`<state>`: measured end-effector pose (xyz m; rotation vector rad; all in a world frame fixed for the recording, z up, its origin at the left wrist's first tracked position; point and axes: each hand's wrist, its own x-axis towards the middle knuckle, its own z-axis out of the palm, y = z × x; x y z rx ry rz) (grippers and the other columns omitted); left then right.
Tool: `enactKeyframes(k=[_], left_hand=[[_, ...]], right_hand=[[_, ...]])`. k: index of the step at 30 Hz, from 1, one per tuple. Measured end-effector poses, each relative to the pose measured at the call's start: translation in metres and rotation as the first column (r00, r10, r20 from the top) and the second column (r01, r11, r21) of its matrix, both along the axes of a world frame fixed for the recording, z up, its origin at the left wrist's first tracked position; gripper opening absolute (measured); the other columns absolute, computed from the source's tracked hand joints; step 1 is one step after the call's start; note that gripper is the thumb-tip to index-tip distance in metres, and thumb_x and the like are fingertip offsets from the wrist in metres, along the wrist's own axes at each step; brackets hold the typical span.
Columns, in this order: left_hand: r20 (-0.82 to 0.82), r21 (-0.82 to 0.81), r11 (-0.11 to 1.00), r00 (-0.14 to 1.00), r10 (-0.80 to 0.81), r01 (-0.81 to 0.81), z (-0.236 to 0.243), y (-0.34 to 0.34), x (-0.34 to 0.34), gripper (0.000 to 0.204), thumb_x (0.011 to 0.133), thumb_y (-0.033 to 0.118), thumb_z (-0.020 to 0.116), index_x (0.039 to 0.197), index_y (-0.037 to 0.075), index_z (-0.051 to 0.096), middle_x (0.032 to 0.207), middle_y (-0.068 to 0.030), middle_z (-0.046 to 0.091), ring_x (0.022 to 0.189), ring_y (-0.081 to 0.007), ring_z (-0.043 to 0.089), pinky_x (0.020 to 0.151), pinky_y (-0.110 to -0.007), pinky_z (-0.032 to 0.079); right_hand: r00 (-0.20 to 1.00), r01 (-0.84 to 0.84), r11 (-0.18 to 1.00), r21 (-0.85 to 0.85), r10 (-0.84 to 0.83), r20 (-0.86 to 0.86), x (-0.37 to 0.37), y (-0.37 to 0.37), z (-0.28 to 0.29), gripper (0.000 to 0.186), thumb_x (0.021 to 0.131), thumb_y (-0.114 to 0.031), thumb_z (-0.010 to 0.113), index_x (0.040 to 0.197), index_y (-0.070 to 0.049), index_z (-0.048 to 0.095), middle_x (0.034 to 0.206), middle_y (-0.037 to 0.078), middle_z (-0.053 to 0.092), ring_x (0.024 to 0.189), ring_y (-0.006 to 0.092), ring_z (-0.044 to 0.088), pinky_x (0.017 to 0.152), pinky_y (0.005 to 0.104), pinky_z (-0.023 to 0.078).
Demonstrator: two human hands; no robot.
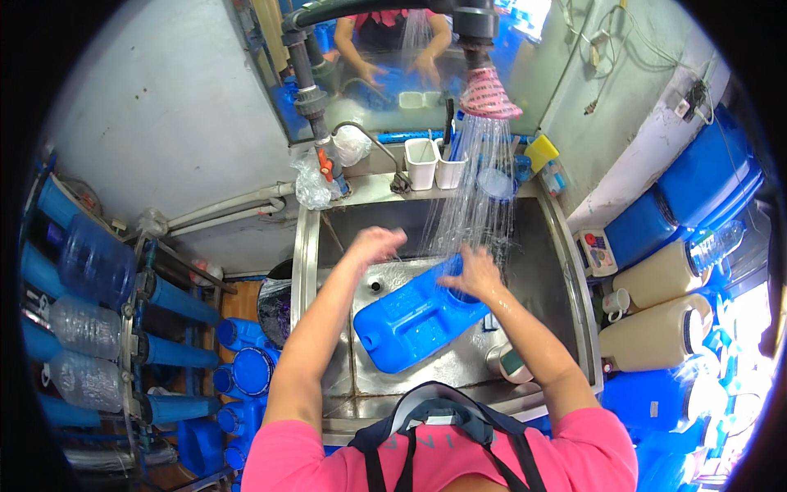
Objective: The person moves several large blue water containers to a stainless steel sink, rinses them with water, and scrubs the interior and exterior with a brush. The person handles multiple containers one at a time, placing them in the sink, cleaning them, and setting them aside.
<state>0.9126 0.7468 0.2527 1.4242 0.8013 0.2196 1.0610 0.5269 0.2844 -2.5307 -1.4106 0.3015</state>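
Observation:
A blue plastic water jug (410, 316) lies tilted on its side in the steel sink (344, 373), its wide neck toward the upper right. My right hand (475, 275) grips the jug by the neck end, thumb and fingers spread around it under falling water. Raised above the sink, just off the jug's upper left, is my left hand (377, 244); its fingers are smeared by motion, and nothing shows in it. A pink-wrapped shower head (489, 94) sprays water down near the right hand and the neck.
Beside the right forearm, a white and green cup (515, 363) sits in the sink. White holders (421, 164) stand on the back ledge below a mirror (377, 98). Blue jugs (252, 371) crowd the left; beige jugs (648, 336) line the right. A pipe with an orange valve (325, 164) rises behind.

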Motion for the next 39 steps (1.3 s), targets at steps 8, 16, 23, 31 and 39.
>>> enactKeyframes(k=[8, 16, 23, 31, 39], left_hand=[[-0.078, -0.762, 0.301, 0.543, 0.836, -0.573, 0.025, 0.172, 0.028, 0.066, 0.076, 0.058, 0.068, 0.103, 0.0, 0.051, 0.092, -0.0149, 0.059, 0.079, -0.0254, 0.061, 0.061, -0.036, 0.05], [0.02, 0.688, 0.413, 0.585, 0.811, -0.596, 0.023, 0.163, 0.023, 0.074, 0.062, 0.047, 0.082, 0.104, -0.008, 0.055, 0.104, -0.0242, 0.062, 0.099, -0.0371, 0.06, 0.087, -0.042, 0.047], [-0.137, 0.67, 0.577, 0.686, 0.715, -0.467, 0.056, 0.135, 0.013, 0.075, 0.067, 0.045, 0.079, 0.111, -0.008, 0.051, 0.11, -0.0232, 0.061, 0.104, -0.0373, 0.058, 0.091, -0.042, 0.045], [-0.199, 0.623, 0.727, 0.958, -0.207, 0.287, 0.02, -0.052, -0.051, 0.07, 0.07, 0.042, 0.077, 0.121, 0.002, 0.052, 0.114, -0.0211, 0.056, 0.102, -0.0312, 0.058, 0.087, -0.04, 0.048], [-0.347, 0.75, 0.574, 0.934, -0.08, 0.328, 0.001, -0.173, -0.063, 0.058, 0.077, 0.034, 0.068, 0.122, 0.002, 0.052, 0.092, -0.024, 0.065, 0.085, -0.0402, 0.061, 0.08, -0.046, 0.046]], right_hand=[[0.947, -0.22, 0.942, 0.253, 0.144, 0.288, -0.012, -0.013, -0.021, 0.059, 0.066, -0.05, 0.067, 0.121, -0.027, 0.06, 0.133, 0.012, 0.047, 0.118, 0.0416, 0.04, 0.091, 0.0528, 0.034], [0.947, -0.261, 0.907, 0.332, 0.174, 0.269, -0.001, 0.005, -0.029, 0.054, 0.064, -0.049, 0.068, 0.113, -0.025, 0.066, 0.129, 0.01, 0.051, 0.119, 0.0401, 0.041, 0.09, 0.0527, 0.036], [0.93, -0.332, 0.881, 0.337, 0.245, 0.274, 0.009, 0.019, -0.027, 0.05, 0.063, -0.046, 0.069, 0.108, -0.026, 0.067, 0.127, 0.007, 0.054, 0.117, 0.0376, 0.045, 0.09, 0.0519, 0.037], [0.849, -0.076, 0.786, 0.613, 0.373, -0.374, 0.081, -0.014, 0.0, 0.039, 0.077, -0.023, 0.067, 0.113, -0.009, 0.063, 0.111, 0.014, 0.063, 0.102, 0.0288, 0.061, 0.084, 0.0344, 0.048], [0.873, -0.477, 0.355, -0.804, 0.081, -0.482, 0.126, -0.139, -0.143, 0.033, 0.073, -0.027, 0.073, 0.1, -0.008, 0.071, 0.1, 0.011, 0.068, 0.084, 0.0265, 0.065, 0.072, 0.0409, 0.053]])
